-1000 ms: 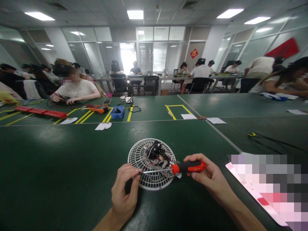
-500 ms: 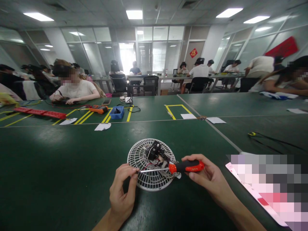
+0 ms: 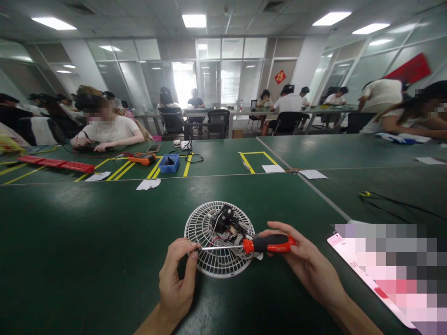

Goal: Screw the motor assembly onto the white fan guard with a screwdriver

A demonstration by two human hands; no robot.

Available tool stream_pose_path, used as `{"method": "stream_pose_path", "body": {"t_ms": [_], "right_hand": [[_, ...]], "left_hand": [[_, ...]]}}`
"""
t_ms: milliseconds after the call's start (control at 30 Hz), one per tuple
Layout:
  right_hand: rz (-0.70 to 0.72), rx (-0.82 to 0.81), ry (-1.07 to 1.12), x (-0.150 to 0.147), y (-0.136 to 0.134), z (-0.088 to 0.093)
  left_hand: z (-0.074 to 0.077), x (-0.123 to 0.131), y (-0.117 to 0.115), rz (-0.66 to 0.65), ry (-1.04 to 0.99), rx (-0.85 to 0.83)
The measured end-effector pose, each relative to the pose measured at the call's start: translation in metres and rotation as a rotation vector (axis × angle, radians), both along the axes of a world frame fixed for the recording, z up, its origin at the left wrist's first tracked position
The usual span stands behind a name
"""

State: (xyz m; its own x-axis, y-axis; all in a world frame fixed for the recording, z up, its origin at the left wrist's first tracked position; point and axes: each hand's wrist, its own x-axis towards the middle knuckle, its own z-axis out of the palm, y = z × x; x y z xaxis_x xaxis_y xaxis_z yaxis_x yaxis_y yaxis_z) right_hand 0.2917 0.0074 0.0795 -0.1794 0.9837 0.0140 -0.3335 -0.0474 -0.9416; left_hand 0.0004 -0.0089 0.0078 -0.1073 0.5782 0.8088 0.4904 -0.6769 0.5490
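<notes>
A white round fan grille [image 3: 204, 225] lies flat on the green table [image 3: 87, 251], with a black motor and loose wires [image 3: 226, 223] at its middle. My right hand [image 3: 307, 265] grips the red and black handle of a screwdriver [image 3: 268, 244], whose shaft lies level over the grille and points left. My left hand [image 3: 176, 279] pinches the shaft's tip between thumb and fingers at the grille's near left edge; whether a screw sits there is too small to tell.
A blue bin [image 3: 169, 163], an orange meter [image 3: 141, 158], red strips [image 3: 59, 164] and paper slips [image 3: 148, 184] lie on the far table, where a seated person [image 3: 106, 130] works. A black cable [image 3: 394, 202] runs at the right. More people sit at the back tables.
The screwdriver and both hands have shifted slightly left. My left hand's pinch has stayed at the tip. The grille has not moved.
</notes>
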Motion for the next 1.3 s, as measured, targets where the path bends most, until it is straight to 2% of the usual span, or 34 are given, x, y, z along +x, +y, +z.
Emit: {"method": "stream_pose_path", "body": {"t_ms": [233, 667, 1100, 1300], "right_hand": [[0.009, -0.006, 0.0, -0.002, -0.002, 0.003], [0.053, 0.017, -0.055, -0.001, -0.003, 0.004], [0.142, 0.066, -0.066, 0.002, 0.001, -0.004], [0.11, 0.109, -0.096, 0.006, 0.001, -0.006]], "left_hand": [[-0.002, -0.002, 0.001, 0.033, -0.017, -0.038], [-0.004, -0.004, 0.001, 0.009, -0.063, -0.047], [-0.001, -0.003, 0.0, 0.009, -0.055, 0.018], [0.003, -0.001, -0.002, -0.008, 0.007, 0.055]]}}
